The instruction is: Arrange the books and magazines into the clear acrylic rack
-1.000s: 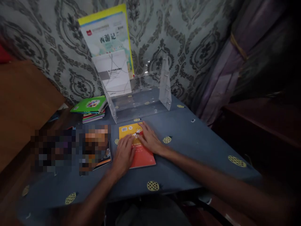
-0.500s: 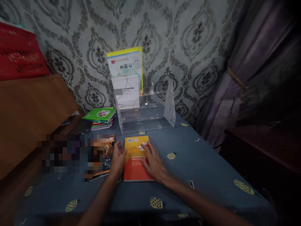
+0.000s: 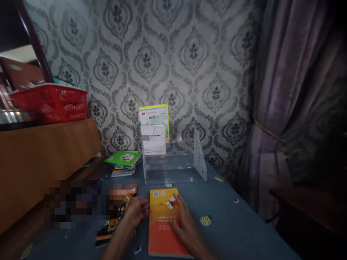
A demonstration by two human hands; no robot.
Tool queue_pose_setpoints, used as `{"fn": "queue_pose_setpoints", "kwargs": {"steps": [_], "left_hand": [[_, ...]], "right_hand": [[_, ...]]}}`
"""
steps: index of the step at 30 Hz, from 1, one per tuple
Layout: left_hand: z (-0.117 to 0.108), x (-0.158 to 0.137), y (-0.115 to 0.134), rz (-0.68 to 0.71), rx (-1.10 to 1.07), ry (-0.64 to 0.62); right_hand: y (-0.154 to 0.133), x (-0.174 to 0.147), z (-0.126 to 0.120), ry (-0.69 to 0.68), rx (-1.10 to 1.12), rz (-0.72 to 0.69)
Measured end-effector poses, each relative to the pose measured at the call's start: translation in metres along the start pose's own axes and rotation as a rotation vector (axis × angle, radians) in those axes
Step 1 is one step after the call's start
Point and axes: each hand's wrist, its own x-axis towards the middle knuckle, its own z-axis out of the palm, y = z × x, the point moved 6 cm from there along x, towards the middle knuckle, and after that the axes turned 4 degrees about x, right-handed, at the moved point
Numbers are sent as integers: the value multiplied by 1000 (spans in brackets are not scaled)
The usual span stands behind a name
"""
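- A red plastic openwork basket [image 3: 62,103] stands on a brown wooden cabinet [image 3: 48,159], beyond the left edge of the desk [image 3: 230,234], which wears a blue pineapple-print cloth.
- A dark, orange-edged book [image 3: 112,225], partly pixelated, lies toward the desk's left edge.
- A stack of thin books topped by a glossy green one [image 3: 119,158] sits near the far left corner.
- The left hand [image 3: 137,210], loosely curled and holding nothing, is just beside the yellow-and-orange paperback [image 3: 159,236]; contact is unclear.
- That paperback lies flat, in front of a clear acrylic rack [image 3: 200,164] near the desk's far edge; a white book [image 3: 155,146] and a taller yellow-edged book [image 3: 154,115] stand at the rack's left end.
- The right hand [image 3: 185,222] is open, resting along the paperback's right side, thumb over its cover.
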Motion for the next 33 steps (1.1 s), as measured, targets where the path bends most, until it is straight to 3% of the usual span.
{"fn": "queue_pose_setpoints", "kwargs": {"steps": [6,9,13,18,21,26,29,33], "left_hand": [[11,-3,-2,-31,148,-25],[21,-12,-3,-20,215,-113],[43,-35,27,203,239,-257],[58,-58,68,464,229,-364],[51,-54,63,481,271,-358],[35,-41,34,488,394,-340],[22,-34,21,504,482,-349],[1,-22,6,557,782,-350]], "right_hand": [[4,1,-9,87,93,-56],[3,9,-11,145,188,-57],[-15,35,-26,206,572,57],[-69,63,-41,49,845,58],[-72,58,-40,61,837,47],[-44,37,-23,-4,724,51],[-34,30,-26,-70,596,51],[-32,25,-37,-193,413,89]]}}
